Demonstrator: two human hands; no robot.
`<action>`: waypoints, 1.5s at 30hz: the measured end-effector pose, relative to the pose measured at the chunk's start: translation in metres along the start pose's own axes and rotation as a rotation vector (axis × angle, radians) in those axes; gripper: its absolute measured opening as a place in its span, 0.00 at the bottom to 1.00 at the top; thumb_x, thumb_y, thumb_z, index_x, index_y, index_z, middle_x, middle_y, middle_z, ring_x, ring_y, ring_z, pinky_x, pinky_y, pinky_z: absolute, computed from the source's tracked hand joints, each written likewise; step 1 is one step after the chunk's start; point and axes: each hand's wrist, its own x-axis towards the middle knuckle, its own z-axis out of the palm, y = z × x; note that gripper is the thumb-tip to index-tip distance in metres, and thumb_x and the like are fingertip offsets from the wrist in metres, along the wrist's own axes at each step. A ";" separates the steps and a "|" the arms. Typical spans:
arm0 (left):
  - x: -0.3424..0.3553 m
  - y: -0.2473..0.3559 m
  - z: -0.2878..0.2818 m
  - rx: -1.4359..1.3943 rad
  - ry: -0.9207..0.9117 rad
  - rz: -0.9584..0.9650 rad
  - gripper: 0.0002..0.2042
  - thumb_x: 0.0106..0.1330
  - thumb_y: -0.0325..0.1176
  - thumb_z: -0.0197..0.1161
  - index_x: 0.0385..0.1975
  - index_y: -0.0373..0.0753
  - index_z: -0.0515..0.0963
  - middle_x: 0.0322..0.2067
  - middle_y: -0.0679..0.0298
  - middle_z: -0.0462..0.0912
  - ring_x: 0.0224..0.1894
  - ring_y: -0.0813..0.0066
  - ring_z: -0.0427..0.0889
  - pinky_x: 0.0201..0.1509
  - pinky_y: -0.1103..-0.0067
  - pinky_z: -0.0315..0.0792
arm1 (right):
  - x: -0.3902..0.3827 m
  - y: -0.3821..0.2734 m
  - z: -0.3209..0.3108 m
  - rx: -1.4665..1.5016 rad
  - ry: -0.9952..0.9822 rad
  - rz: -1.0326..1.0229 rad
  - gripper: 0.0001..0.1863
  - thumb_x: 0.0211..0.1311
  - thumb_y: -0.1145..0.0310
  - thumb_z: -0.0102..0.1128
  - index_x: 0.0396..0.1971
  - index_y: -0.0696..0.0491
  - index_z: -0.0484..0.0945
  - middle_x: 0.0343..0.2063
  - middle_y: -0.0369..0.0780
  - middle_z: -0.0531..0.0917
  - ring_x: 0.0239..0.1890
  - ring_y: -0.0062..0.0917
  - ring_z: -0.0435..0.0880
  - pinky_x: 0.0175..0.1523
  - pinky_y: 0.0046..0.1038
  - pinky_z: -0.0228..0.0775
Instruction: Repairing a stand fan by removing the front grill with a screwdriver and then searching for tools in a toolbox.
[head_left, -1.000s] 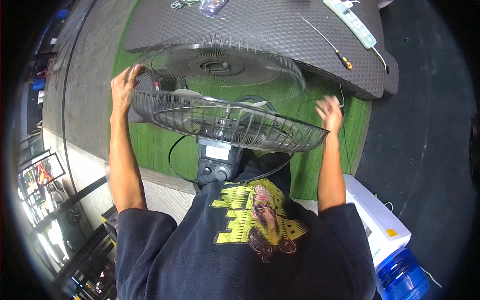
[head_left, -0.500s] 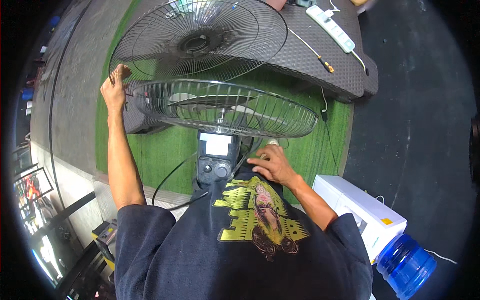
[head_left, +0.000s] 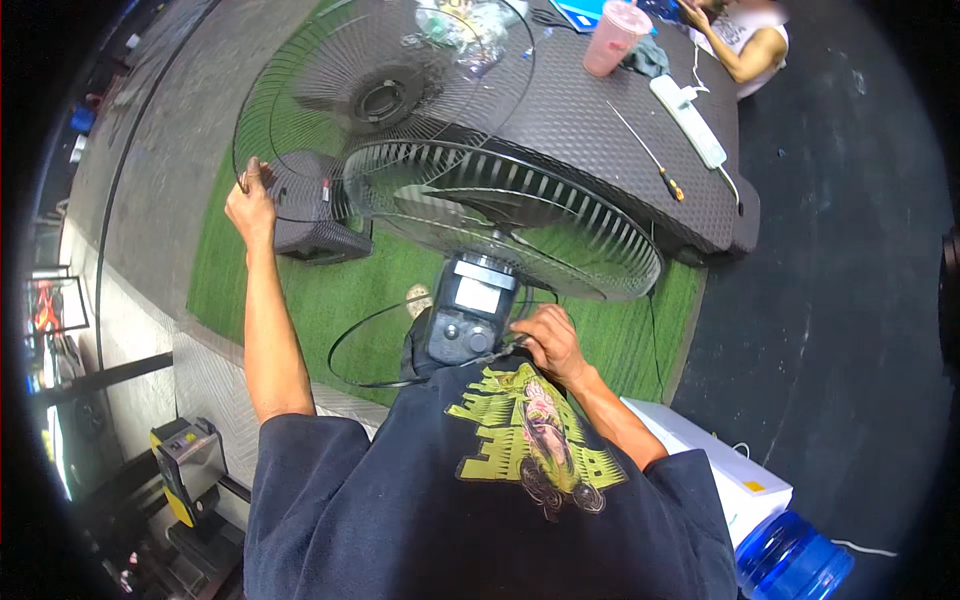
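My left hand is closed on the rim of a round black wire fan grille, detached and tilted beyond the fan. Close in front of me is the fan head, with its blades inside the rear cage. The black motor housing below carries a white label and two knobs. Beside it, my right hand is curled with its fingertips together at a dark, cord-like strand. A black cord loops left from the housing.
A woven-pattern dark table holds a screwdriver, a white power strip, a pink cup and plastic bags. Another person is at the far right. A white box and blue water bottle stand right.
The fan head has shifted right in view and tilted down to the right. My left hand and the grille have drawn nearer the cage's left side. My right hand has closed from spread fingers.
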 end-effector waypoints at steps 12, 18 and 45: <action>-0.022 -0.253 -0.020 -0.424 0.035 -0.824 0.27 0.67 0.49 0.47 0.40 0.22 0.72 0.35 0.47 0.80 0.31 0.62 0.82 0.22 0.70 0.78 | 0.022 -0.037 -0.029 -0.005 0.049 0.192 0.05 0.58 0.69 0.53 0.27 0.54 0.75 0.22 0.39 0.75 0.31 0.33 0.77 0.50 0.44 0.67; -0.038 -0.330 0.013 -0.669 0.126 -0.884 0.28 0.69 0.47 0.42 0.46 0.17 0.65 0.41 0.40 0.75 0.36 0.53 0.82 0.27 0.63 0.80 | 0.011 -0.053 -0.035 -0.294 0.052 0.401 0.08 0.61 0.66 0.48 0.26 0.53 0.70 0.24 0.42 0.76 0.30 0.31 0.74 0.43 0.35 0.66; -0.043 -0.341 0.097 -0.769 0.175 -1.430 0.31 0.69 0.51 0.37 0.56 0.25 0.55 0.48 0.45 0.70 0.50 0.49 0.73 0.53 0.49 0.66 | 0.032 -0.104 -0.068 -0.421 0.276 0.399 0.18 0.65 0.63 0.48 0.49 0.58 0.70 0.27 0.39 0.67 0.32 0.26 0.65 0.38 0.28 0.62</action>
